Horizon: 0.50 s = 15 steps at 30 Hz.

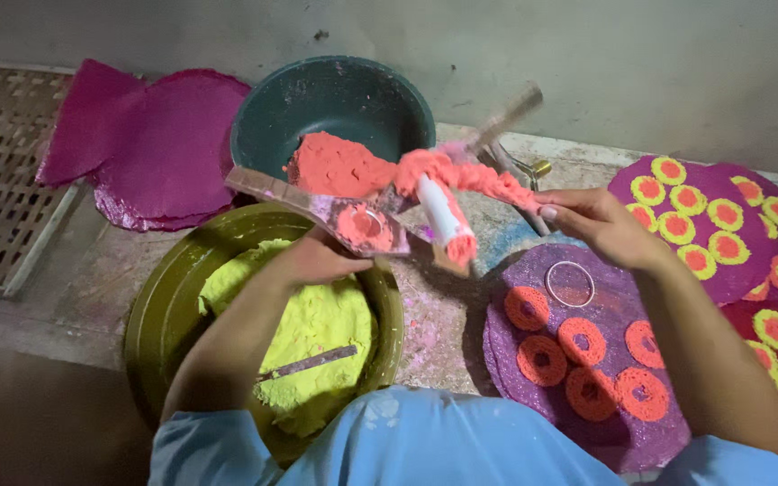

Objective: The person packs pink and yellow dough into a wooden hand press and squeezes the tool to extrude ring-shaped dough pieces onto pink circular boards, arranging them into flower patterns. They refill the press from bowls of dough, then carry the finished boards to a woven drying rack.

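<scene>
A light blue garment (425, 441) with short sleeves covers the torso; forearms bare; no gloves.

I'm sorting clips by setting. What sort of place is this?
Probably a small handcraft workshop where discs are decorated with coloured paste. A green bowl holds yellow paste, a dark bowl holds orange, and purple discs patterned with orange rings lie on a rough, stained bench.

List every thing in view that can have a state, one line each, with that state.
Teal bowl: upright, holding orange-pink powder.
Olive basin: part filled with yellow powder, a flat stick lying on it.
Purple disc: flat, six orange rings on it, one bare metal ring.
Flat paddle: tilted, orange paste on it, held by the left hand.
Right hand: pinching a stick coated in orange paste.
Magenta sheets: stacked, undecorated.
</scene>
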Available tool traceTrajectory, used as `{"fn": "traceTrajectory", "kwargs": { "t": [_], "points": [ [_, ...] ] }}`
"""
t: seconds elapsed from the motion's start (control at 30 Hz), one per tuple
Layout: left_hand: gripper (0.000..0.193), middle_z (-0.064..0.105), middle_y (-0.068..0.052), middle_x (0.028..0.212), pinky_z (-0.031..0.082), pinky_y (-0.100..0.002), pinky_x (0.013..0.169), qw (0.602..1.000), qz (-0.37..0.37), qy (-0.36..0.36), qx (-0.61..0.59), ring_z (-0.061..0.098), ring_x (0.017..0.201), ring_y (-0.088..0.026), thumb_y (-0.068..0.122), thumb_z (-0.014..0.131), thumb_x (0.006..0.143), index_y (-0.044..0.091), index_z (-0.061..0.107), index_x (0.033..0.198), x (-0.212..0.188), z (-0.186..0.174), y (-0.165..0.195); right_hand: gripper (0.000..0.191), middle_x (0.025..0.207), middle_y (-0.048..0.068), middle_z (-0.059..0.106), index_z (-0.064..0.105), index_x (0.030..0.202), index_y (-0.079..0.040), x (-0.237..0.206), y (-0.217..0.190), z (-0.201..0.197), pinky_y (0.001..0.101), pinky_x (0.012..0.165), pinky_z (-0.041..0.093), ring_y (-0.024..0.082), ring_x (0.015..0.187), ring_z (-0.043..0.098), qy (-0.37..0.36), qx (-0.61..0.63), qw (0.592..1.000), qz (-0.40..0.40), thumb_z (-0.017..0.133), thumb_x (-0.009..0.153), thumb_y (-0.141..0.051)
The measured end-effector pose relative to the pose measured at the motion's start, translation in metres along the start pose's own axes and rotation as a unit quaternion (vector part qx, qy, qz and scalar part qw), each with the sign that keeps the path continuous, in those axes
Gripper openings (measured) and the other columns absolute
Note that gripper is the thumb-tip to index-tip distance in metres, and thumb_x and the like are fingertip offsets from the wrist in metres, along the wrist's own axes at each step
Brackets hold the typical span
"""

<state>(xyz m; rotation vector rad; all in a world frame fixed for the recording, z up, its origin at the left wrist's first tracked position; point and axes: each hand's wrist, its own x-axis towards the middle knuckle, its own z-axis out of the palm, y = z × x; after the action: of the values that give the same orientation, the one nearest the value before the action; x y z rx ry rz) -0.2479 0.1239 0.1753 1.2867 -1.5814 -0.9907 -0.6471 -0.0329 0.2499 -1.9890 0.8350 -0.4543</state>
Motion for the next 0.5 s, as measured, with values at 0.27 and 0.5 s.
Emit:
{"fn": "traceTrajectory", "kwargs": {
  "t": [0.27,0.5],
  "points": [
    [0.058,0.070,-0.014,0.134,0.050,-0.040,0.101,0.891,-0.108,-0.264,0.353,0.067,0.116,-0.027,0.037,0.070,0.089,0.016,0.061,0.142,0.011,-0.002,0.059,0.033,0.098,0.003,0.079,0.077,0.118,-0.027,-0.011,-0.080,-0.039,0.0357,0.062,0.055,0.020,0.072,0.073,-0.014,-0.381,0.923,-0.056,0.072,0.089,-0.043],
    [0.098,0.057,-0.017,0.147,0.047,-0.042,0.104,0.951,0.092,-0.180,0.235,0.061,0.123,-0.032,0.036,0.070,0.090,0.012,0.011,0.164,0.010,0.020,0.075,0.024,0.084,0.000,0.078,0.081,0.109,-0.036,0.003,-0.142,-0.023,0.0400,0.060,0.053,0.026,0.071,0.071,-0.001,-0.589,0.795,-0.143,0.075,0.087,-0.043]
  ]
}}
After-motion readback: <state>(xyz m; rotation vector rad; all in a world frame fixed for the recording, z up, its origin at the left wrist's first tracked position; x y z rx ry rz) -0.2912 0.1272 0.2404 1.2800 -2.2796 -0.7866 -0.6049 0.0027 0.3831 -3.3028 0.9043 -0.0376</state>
